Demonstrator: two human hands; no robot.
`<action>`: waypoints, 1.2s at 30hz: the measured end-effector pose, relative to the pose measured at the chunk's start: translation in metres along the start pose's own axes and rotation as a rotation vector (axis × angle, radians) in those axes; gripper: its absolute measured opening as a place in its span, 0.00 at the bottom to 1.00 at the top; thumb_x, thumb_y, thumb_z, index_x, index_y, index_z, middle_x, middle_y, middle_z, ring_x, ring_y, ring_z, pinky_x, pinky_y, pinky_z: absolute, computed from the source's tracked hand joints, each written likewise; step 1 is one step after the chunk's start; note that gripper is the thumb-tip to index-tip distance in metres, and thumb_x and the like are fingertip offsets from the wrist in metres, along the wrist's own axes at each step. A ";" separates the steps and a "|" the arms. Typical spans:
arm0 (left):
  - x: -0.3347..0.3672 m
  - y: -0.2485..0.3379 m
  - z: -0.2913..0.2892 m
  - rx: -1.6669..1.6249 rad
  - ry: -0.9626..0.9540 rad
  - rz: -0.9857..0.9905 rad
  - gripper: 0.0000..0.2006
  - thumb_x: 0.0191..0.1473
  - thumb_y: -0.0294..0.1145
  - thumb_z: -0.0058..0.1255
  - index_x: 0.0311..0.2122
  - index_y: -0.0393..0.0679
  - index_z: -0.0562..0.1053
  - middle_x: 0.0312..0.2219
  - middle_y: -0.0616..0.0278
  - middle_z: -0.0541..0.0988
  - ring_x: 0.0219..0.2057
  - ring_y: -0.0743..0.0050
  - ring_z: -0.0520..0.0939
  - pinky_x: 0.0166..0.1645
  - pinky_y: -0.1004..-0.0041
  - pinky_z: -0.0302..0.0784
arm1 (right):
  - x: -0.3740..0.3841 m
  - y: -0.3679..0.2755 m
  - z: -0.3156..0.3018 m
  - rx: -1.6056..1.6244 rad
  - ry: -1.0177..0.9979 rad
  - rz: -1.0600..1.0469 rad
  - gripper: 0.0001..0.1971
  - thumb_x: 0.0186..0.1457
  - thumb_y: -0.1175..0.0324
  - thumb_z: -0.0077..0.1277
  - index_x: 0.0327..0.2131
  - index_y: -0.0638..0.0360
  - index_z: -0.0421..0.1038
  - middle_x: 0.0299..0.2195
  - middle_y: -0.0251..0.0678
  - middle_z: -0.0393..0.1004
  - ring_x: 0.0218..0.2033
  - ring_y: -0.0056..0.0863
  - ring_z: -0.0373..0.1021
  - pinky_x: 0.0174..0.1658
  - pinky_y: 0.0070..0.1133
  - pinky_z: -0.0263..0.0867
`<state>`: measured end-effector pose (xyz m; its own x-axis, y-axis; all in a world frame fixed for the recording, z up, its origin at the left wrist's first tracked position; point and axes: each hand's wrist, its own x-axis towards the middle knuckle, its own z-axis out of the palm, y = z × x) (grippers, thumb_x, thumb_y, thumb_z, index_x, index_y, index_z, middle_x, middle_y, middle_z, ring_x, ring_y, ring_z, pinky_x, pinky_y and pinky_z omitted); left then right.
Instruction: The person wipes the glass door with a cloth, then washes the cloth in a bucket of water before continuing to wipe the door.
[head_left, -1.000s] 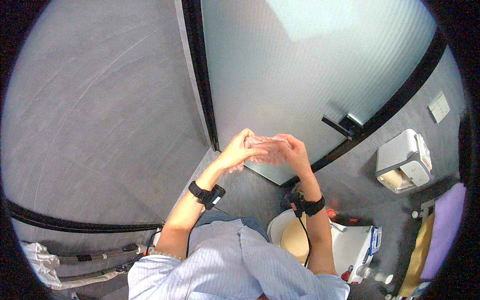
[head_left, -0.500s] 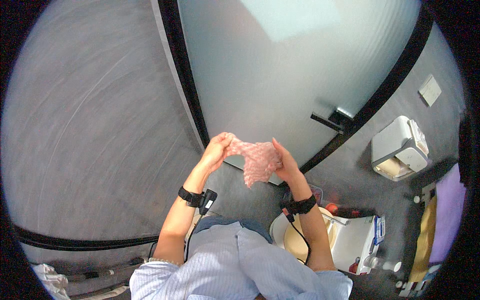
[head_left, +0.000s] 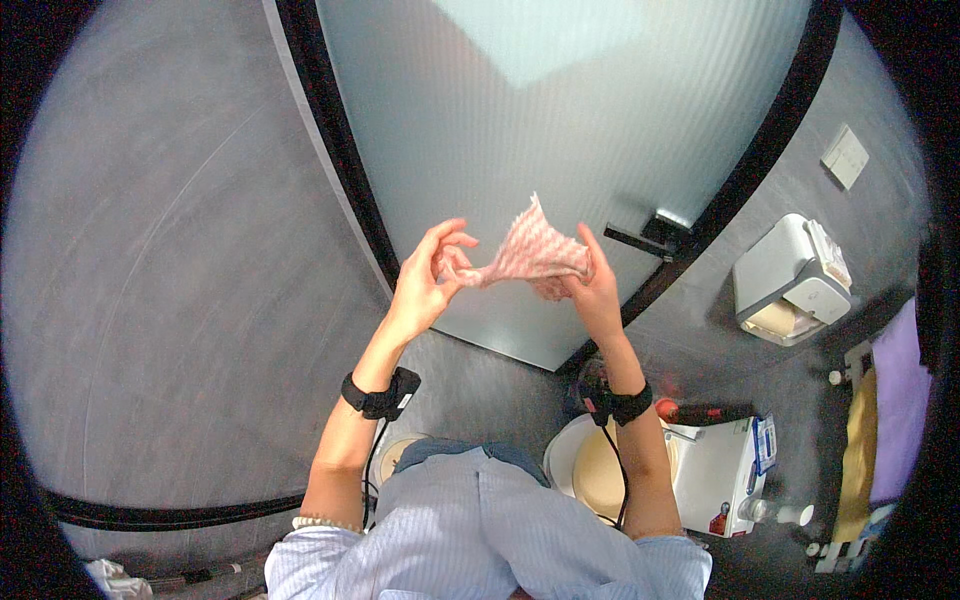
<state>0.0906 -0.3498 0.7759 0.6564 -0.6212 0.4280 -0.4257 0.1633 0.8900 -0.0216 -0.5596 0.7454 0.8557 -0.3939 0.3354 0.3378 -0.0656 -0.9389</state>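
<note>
A pink-and-white patterned cloth point(head_left: 530, 250) is stretched in the air between my two hands, in front of the frosted door. My left hand point(head_left: 425, 275) pinches a twisted end of it between thumb and fingertips, its other fingers curled loosely above. The opposite side is gripped by my right hand point(head_left: 598, 295), with a bunched part hanging below the fingers. One corner of the cloth flips upward to a point. Black straps with small devices and cables sit around both my forearms.
A frosted glass door point(head_left: 560, 130) with a black handle point(head_left: 640, 242) stands ahead. On the right wall hang a white-and-grey dispenser box point(head_left: 775, 265), a purple towel point(head_left: 897, 400) and a yellow towel point(head_left: 858, 470). A round beige lid point(head_left: 600, 480) and a white unit point(head_left: 712, 465) are low right.
Both hands have risen away from me and the cloth has swung from hanging down to flaring upward. The left fingers have loosened to a light pinch.
</note>
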 end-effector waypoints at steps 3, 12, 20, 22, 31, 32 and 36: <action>0.003 -0.026 0.000 0.224 -0.025 0.122 0.12 0.43 0.22 0.53 0.37 0.41 0.72 0.43 0.62 0.71 0.38 0.74 0.72 0.44 0.75 0.68 | 0.007 0.012 -0.013 -0.107 -0.029 0.164 0.19 0.50 0.80 0.38 0.47 0.59 0.67 0.40 0.34 0.71 0.31 0.18 0.71 0.30 0.15 0.68; 0.021 0.005 0.014 -0.627 -0.323 -0.191 0.15 0.48 0.30 0.54 0.42 0.38 0.72 0.51 0.52 0.67 0.51 0.63 0.68 0.55 0.67 0.61 | 0.006 -0.050 -0.006 -0.193 -0.166 -0.230 0.22 0.46 0.80 0.40 0.48 0.60 0.66 0.42 0.34 0.71 0.33 0.24 0.71 0.35 0.20 0.70; 0.043 0.017 0.049 0.096 0.099 0.031 0.09 0.42 0.26 0.58 0.32 0.38 0.75 0.25 0.65 0.78 0.30 0.81 0.75 0.34 0.78 0.71 | 0.002 -0.073 -0.015 -0.745 0.049 -0.389 0.17 0.44 0.78 0.47 0.42 0.60 0.69 0.33 0.45 0.74 0.32 0.39 0.73 0.34 0.28 0.68; 0.048 0.016 0.049 0.189 0.149 0.137 0.08 0.41 0.24 0.55 0.31 0.38 0.73 0.22 0.63 0.75 0.24 0.80 0.74 0.31 0.78 0.69 | 0.005 -0.066 -0.030 -0.912 0.127 -0.377 0.12 0.44 0.76 0.48 0.36 0.61 0.71 0.28 0.46 0.74 0.30 0.40 0.73 0.30 0.29 0.67; 0.055 0.031 0.068 0.347 0.203 0.045 0.08 0.41 0.25 0.51 0.30 0.38 0.67 0.14 0.59 0.69 0.16 0.70 0.73 0.24 0.72 0.69 | 0.021 -0.027 -0.050 -0.493 -0.211 0.309 0.17 0.54 0.58 0.48 0.30 0.65 0.72 0.25 0.36 0.75 0.26 0.26 0.72 0.31 0.25 0.66; 0.052 0.028 0.072 0.400 0.240 0.053 0.09 0.41 0.26 0.50 0.30 0.38 0.66 0.14 0.58 0.69 0.16 0.69 0.73 0.24 0.71 0.69 | 0.020 -0.025 -0.048 -0.230 -0.228 0.373 0.17 0.55 0.58 0.47 0.33 0.66 0.71 0.28 0.35 0.74 0.29 0.25 0.71 0.34 0.24 0.66; 0.020 0.023 0.090 0.447 0.012 0.223 0.13 0.42 0.27 0.52 0.36 0.38 0.67 0.23 0.52 0.75 0.22 0.61 0.77 0.27 0.68 0.72 | 0.021 -0.042 -0.021 0.387 -0.343 0.467 0.18 0.57 0.60 0.45 0.42 0.67 0.66 0.39 0.35 0.71 0.38 0.22 0.69 0.42 0.20 0.65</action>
<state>0.0378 -0.4277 0.7910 0.5247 -0.5992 0.6047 -0.7802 -0.0545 0.6231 -0.0264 -0.5841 0.7905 0.9994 0.0147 -0.0319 -0.0351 0.3971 -0.9171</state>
